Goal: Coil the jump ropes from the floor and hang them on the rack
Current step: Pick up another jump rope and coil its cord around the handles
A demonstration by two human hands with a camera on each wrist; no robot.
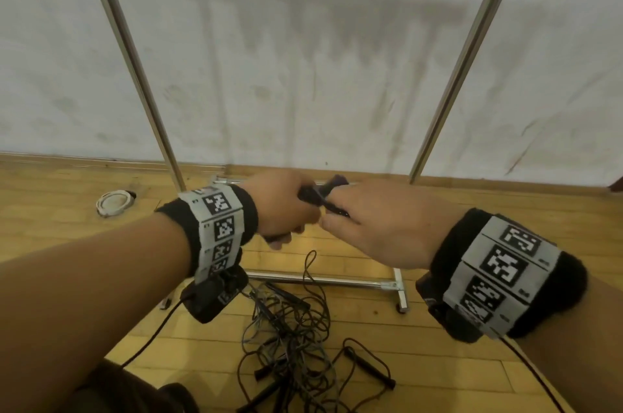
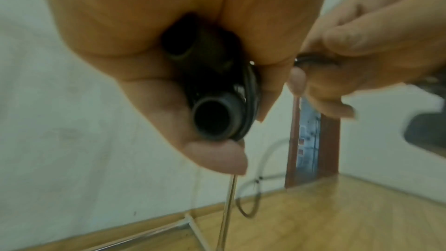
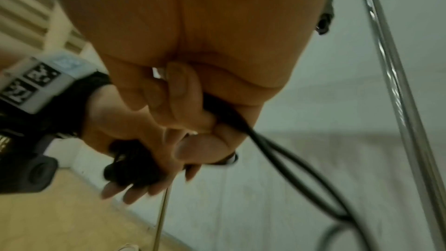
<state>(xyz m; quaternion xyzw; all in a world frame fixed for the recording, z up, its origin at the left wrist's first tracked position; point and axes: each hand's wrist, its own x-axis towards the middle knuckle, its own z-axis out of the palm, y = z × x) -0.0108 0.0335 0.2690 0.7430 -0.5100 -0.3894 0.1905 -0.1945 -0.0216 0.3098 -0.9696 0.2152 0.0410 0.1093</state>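
Note:
Both hands meet at chest height in front of the rack. My left hand [image 1: 279, 210] grips the two black handles [image 2: 212, 117] of one jump rope side by side, with cord wound against them. Just to its right, my right hand [image 1: 357, 220] pinches the black cord [image 2: 313, 60] of the same rope. From that fist a doubled loop of cord [image 3: 289, 169] hangs down. A tangled pile of other black jump ropes [image 1: 290, 338] lies on the wooden floor below my hands. The rack's top bar is out of the head view.
The rack's two chrome uprights [image 1: 135, 75] [image 1: 465, 68] rise against a stained white wall, and its base bar [image 1: 320, 281] crosses the floor just beyond the pile. A white ring-shaped object [image 1: 113, 203] lies on the floor at the left. A doorway [image 2: 311, 140] shows at the right.

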